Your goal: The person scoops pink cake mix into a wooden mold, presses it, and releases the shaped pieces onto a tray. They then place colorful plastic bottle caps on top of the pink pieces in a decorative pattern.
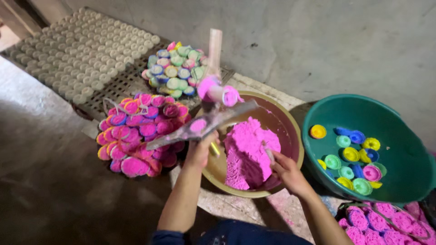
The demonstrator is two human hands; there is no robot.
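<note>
A tan bowl in front of me holds a big heap of pink powder. My left hand grips the handle of a metal press lever that slants over the bowl's left rim; a pink-dusted cylinder sits on its wooden post. My right hand rests at the powder's right side, fingers around a small pale piece that is mostly hidden.
A green basin at the right holds several small coloured caps. Pink-filled caps are piled at the left and lower right; pastel ones lie behind. White pieces cover a mesh rack.
</note>
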